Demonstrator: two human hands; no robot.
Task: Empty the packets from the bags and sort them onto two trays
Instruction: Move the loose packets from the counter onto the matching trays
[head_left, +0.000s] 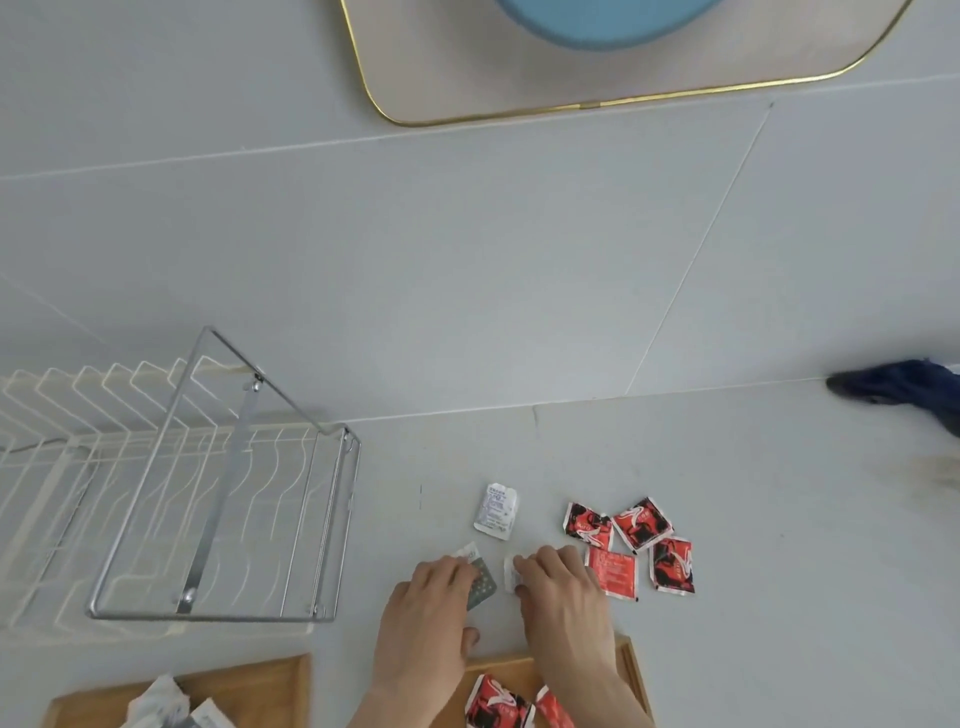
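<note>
Left hand (434, 603) rests on grey packet (482, 587) — flat.

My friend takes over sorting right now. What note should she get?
Left hand: pressing on a grey-and-white packet.
Right hand: on a small white packet.
Done: some red packets lie in the right wooden tray, whitish packets in the left wooden tray.
Left: four loose red-and-black packets and one white packet on the grey surface.
</note>
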